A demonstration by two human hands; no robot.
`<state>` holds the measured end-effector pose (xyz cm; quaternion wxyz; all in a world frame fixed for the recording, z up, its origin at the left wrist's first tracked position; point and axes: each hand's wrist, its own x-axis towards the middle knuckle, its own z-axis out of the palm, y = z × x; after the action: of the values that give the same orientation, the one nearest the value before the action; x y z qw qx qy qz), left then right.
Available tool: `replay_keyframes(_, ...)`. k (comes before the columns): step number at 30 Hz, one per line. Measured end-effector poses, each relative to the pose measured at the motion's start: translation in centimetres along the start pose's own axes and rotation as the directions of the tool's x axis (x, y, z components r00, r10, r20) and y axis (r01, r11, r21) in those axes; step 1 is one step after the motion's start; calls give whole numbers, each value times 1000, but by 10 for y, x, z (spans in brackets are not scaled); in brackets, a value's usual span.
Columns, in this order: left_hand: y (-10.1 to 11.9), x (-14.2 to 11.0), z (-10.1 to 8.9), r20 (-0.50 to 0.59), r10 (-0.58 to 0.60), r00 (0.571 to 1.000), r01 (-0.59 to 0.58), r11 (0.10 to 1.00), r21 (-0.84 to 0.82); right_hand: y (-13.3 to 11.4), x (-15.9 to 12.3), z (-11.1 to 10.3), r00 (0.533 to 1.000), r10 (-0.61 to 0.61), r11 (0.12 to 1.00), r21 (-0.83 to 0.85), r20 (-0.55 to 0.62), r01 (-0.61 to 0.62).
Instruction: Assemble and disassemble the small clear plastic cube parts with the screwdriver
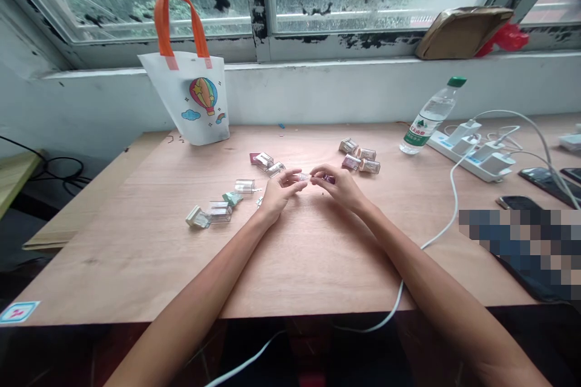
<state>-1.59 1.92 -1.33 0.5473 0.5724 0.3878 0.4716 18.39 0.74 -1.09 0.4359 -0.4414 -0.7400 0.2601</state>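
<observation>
My left hand (279, 193) pinches a small clear plastic piece (304, 177) between thumb and fingertips. Close beside it, my right hand (340, 187) has its fingers closed on a small purple piece (328, 179), partly hidden by the fingers. To the left lie loose clear plastic cases (219, 211), one with a cream part (197, 217) and one near a green piece (232, 198). Behind my left hand are a pink-ended case (261, 160) and another clear one. Several similar small cases (367, 154) sit grouped beyond my right hand.
A white bag (204, 97) with orange handles stands at the back left. At the right are a water bottle (426, 121), a white power strip (472, 154) with chargers, and phones (520, 202). A white cable (454, 193) runs across the table under my right forearm.
</observation>
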Motion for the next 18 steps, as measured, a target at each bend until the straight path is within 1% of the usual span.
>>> replay_keyframes(2,-1,1,-1,6,5,1000,-4,1000,-11,1,0,1,1000,2,1000,-28,-20,-2)
replay_keyframes(5,-3,3,-2,-4,7,1000,-7,999,-38,2,2,2,994,13,999,-29,-105,-16)
replay_keyframes(8,-5,3,-1,21,-37,999,39,994,-105,0,2,1,987,20,999,-45,-159,-27)
replay_keyframes(11,-6,3,1,51,-75,996,83,979,-188,-1,2,0,992,-11,999,-36,-129,6)
replay_keyframes(13,-6,3,1,51,-84,995,93,974,-208,0,1,0,995,-34,999,-18,-91,32)
replay_keyframes(15,-6,4,1,35,-77,996,82,979,-186,3,1,1,997,-35,999,-15,-63,34)
replay_keyframes(18,-4,4,-1,22,-48,999,50,994,-102,7,1,3,999,-36,999,-4,-18,36)
